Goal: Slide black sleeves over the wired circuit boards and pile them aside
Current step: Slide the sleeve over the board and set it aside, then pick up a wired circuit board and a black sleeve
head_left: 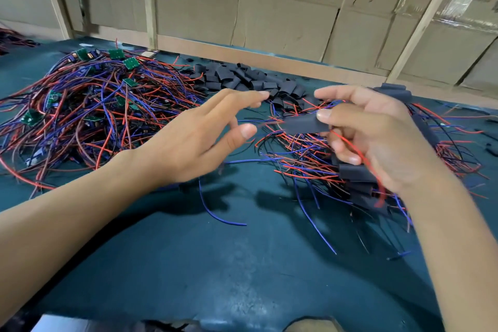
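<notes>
Holding a sleeved board (pixel 304 123) between thumb and fingers, the right hand (pixel 377 137) kept it just above the green mat (pixel 215 264), its long axis lying roughly left to right and its free end pointing toward the left hand (pixel 194 140); red and blue leads trailed from it through the right palm; the left hand was released, fingers spread and relaxed, grasping nothing, its fingertips just short of the sleeve's free end; the pile of finished pieces (pixel 358 178) lay directly beneath and behind the right hand, so the right was plainly the nearer hand for setting this piece aside; the unsleeved boards with their wires (pixel 89 105) lay to the far left, beside the left forearm, and the loose black sleeves (pixel 242 78) lay at the back of the mat between the two heaps, just beyond the left fingertips; judged from this layout, the left hand was better placed to fetch the next sleeve or board.
</notes>
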`<action>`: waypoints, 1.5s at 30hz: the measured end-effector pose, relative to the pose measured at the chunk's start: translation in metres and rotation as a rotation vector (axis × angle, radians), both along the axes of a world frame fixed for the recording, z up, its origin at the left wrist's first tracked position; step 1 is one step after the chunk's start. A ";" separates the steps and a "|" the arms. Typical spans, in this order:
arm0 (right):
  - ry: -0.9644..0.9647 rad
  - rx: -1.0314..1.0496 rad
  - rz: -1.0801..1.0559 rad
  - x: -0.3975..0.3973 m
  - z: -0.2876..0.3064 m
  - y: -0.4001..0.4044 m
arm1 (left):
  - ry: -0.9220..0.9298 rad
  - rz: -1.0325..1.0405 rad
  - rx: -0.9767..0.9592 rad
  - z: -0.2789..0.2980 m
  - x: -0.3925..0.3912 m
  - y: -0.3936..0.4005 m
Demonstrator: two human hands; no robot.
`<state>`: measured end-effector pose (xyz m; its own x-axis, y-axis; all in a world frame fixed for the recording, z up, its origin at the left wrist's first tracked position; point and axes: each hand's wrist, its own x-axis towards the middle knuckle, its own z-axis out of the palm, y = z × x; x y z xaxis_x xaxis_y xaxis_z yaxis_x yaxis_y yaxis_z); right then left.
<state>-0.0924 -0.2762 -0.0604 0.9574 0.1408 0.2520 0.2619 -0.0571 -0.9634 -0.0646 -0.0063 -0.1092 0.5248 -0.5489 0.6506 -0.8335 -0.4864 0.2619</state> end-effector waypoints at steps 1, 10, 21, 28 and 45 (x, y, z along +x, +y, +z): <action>0.020 -0.061 0.034 -0.001 0.003 -0.008 | 0.040 -0.013 -0.051 -0.001 0.002 0.002; 0.343 -0.732 0.196 -0.023 0.016 -0.068 | 0.068 0.102 0.145 -0.008 0.019 0.013; -0.281 -0.723 -0.259 -0.014 0.012 -0.038 | 0.201 0.117 0.137 -0.013 0.022 0.008; -0.294 -0.949 -0.050 -0.014 -0.017 0.023 | 0.044 0.074 -0.348 0.004 0.002 -0.002; -0.147 -0.328 0.147 -0.017 -0.044 0.066 | 0.360 -0.288 -0.482 0.003 -0.030 -0.034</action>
